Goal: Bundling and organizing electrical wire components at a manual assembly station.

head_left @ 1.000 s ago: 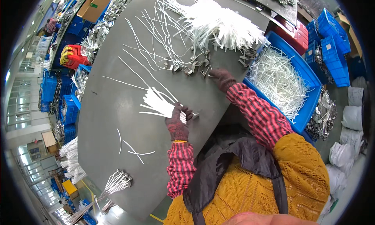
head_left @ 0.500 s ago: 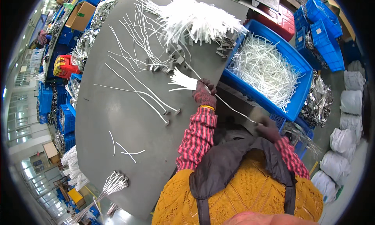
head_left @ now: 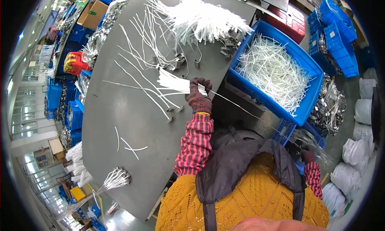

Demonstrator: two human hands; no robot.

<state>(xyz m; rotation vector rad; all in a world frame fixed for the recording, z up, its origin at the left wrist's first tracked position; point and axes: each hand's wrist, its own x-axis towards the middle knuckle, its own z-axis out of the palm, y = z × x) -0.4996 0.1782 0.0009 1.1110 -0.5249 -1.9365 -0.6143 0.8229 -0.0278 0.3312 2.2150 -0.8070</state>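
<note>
My left hand (head_left: 199, 96), in a dark knitted glove, is closed around a flat bundle of white plastic strips (head_left: 172, 85) that fans out to the left over the grey table (head_left: 120, 122). One long thin strip (head_left: 248, 112) runs from that hand down to the right. My right hand (head_left: 309, 154), also gloved, grips its far end low beside my body, next to a small blue basket (head_left: 284, 130). Several loose strips with small metal ends (head_left: 140, 80) lie on the table just left of the bundle.
A blue crate (head_left: 262, 97) full of white strips stands right of the table. A big heap of white strips (head_left: 200, 18) and metal clips (head_left: 228, 44) lie at the far edge. A tied bundle (head_left: 116, 179) lies near left. White sacks (head_left: 357, 150) sit at right.
My left hand has carried the bundle from mid-table to the table's right edge. My right hand left the metal clips and swung down to the right, drawing one long strip out.
</note>
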